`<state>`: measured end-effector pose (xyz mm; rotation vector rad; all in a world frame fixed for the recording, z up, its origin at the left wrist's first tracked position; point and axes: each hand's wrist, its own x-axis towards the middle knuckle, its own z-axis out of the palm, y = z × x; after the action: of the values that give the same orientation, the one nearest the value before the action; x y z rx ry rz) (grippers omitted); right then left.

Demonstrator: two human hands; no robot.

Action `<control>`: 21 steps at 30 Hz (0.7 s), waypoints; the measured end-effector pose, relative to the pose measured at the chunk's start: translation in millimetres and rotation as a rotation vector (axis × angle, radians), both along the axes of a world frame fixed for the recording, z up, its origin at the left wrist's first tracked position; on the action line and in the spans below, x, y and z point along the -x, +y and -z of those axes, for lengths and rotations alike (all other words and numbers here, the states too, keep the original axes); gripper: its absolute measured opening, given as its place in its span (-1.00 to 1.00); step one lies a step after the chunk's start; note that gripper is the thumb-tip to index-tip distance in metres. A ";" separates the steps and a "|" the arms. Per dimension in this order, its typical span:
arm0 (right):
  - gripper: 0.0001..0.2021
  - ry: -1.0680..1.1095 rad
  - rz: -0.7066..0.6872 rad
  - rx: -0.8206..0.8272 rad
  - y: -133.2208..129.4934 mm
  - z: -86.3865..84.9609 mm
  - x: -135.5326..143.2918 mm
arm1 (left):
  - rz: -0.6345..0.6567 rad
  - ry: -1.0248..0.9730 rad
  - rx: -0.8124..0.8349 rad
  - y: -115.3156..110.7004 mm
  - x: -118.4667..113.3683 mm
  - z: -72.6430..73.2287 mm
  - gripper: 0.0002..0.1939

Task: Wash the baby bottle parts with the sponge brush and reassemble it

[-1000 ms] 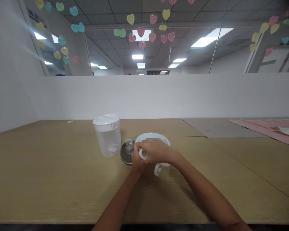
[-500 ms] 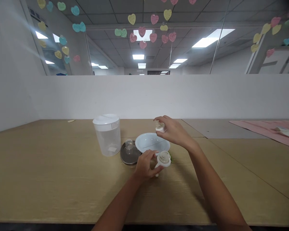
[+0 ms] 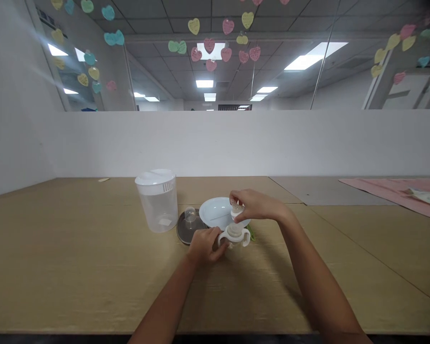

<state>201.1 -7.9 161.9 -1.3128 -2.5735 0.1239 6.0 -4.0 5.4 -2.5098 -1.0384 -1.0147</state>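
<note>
A baby bottle with white handles (image 3: 235, 236) stands near the middle of the table, its mouth uncovered. My left hand (image 3: 205, 244) grips it by the left handle. Just above the bottle's mouth, my right hand (image 3: 252, 204) pinches a clear nipple with a white ring (image 3: 237, 210). Behind the bottle lies a white bowl (image 3: 215, 210), partly covered by my right hand. To its left a small clear cup (image 3: 190, 215) sits on a dark round tray (image 3: 186, 231). Something green (image 3: 251, 233) shows behind the right handle.
A clear bin with a white lid (image 3: 158, 203) stands left of the tray. At the far right lies a pink cloth (image 3: 383, 189) with a patterned cloth (image 3: 428, 196) on it. A white wall (image 3: 208, 143) rises behind the table (image 3: 93, 258).
My right hand has brought the nipple and ring down to just above the bottle. The bottle, tilted before, is now more upright and slightly further left, with both handles showing.
</note>
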 end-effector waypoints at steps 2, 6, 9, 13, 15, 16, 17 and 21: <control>-0.70 -0.036 -0.023 0.051 2.2 1.0 0.3 | 0.008 0.006 -0.007 0.8 1.4 0.5 -0.76; -0.66 -0.067 -0.056 0.117 4.9 1.9 0.9 | 0.028 -0.010 0.011 -0.2 0.2 -0.9 -0.77; -0.64 -0.111 -0.050 0.144 4.4 1.9 1.1 | 0.025 -0.028 0.047 -1.3 -1.2 -2.6 -0.77; -0.66 -0.153 -0.042 0.136 1.8 3.1 6.3 | 0.016 -0.050 0.114 -1.5 -2.7 -2.5 -0.76; -0.65 -0.181 -0.032 0.139 1.3 4.8 11.5 | 0.026 -0.076 0.151 -1.3 -3.4 -2.0 -0.76; -0.65 -0.197 -0.027 0.144 1.4 5.9 14.2 | 0.031 -0.091 0.169 -1.2 -3.7 -2.0 -0.76; -0.65 -0.213 -0.024 0.151 1.6 6.8 16.7 | 0.037 -0.104 0.189 -1.2 -4.1 -2.1 -0.77; -0.67 -0.253 -0.024 0.157 0.8 8.1 21.8 | 0.041 -0.125 0.273 -2.7 -6.1 -4.9 -0.79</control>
<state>179.3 -7.0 153.9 -1.4351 -2.8426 0.1777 12.1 -6.7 10.3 -2.7213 -1.2428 -1.1213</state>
